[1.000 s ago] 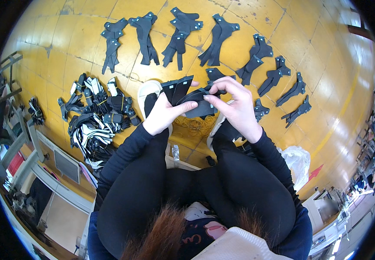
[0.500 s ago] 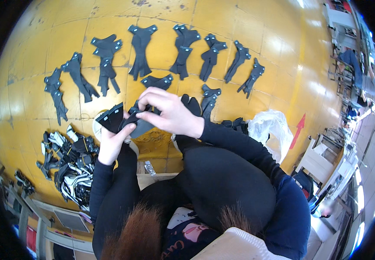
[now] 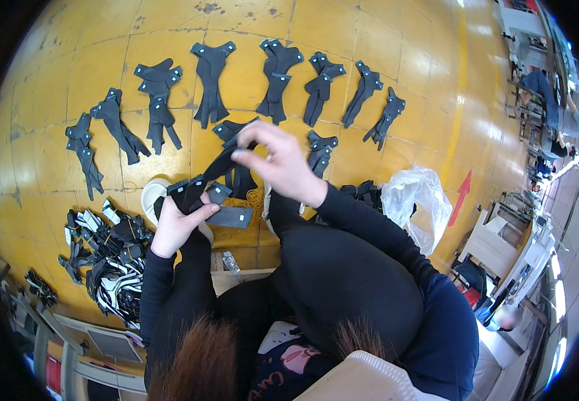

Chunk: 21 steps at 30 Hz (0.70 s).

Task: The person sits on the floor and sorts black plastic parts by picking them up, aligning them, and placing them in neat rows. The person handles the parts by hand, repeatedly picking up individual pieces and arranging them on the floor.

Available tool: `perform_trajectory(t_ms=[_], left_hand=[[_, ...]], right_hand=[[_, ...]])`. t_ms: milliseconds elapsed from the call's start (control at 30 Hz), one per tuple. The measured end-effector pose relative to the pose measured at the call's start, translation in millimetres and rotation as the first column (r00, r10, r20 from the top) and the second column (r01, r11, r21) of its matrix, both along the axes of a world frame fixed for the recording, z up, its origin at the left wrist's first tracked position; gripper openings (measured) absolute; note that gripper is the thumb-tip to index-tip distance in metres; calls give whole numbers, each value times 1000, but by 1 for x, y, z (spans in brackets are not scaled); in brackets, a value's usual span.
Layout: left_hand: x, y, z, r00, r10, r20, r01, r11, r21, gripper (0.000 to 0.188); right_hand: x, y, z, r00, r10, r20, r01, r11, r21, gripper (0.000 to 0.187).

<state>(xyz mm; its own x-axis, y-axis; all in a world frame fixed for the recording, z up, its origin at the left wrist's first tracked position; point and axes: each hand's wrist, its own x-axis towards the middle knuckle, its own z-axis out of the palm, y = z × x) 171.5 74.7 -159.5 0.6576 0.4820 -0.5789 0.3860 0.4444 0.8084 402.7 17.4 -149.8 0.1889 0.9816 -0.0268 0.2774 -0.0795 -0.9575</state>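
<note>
My left hand (image 3: 177,230) is closed around several black fabric pieces (image 3: 226,217) with small pale tags, which fan out past its thumb. From that bunch a dark strip (image 3: 219,166) slants up to my right hand (image 3: 282,164), whose thumb and bent fingers pinch its upper end; those fingers are slightly blurred. Just beyond my hands, a small black stack (image 3: 234,127) lies on the floor, partly hidden by the right hand. Farther off, an arc of similar stacks (image 3: 210,80) is spread out, with one short stack (image 3: 321,148) nearer on the right.
A heap of black and white bundled pieces (image 3: 119,267) sits on the floor at left. Yellow cord (image 3: 254,198) lies between my feet. At right are a clear plastic bag (image 3: 417,204), dark bundles (image 3: 361,195) and a red floor arrow (image 3: 462,198). Metal frames (image 3: 69,334) stand lower left.
My right hand has moved up and slightly right, drawing the strip away from the left hand. The pieces in my left hand have turned and fanned out toward the right.
</note>
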Motion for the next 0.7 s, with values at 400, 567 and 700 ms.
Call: perform_trajectory(t_ms=[400,567,700], left_hand=[[-5,-1,-3,984,168,50,-166,985,-52,15],[-2,-2,4,979,197,50,-191,976,-102,14],[-2,-4,-1,985,173,18,-171,981,-96,12]], right_hand=[[77,-51,-35,888,151,435,-37,965,-260,20],[41,-89,-59,769,388,508,-219,907,-360,17],[37,-100,-55,811,367,455,-151,884,-443,23]])
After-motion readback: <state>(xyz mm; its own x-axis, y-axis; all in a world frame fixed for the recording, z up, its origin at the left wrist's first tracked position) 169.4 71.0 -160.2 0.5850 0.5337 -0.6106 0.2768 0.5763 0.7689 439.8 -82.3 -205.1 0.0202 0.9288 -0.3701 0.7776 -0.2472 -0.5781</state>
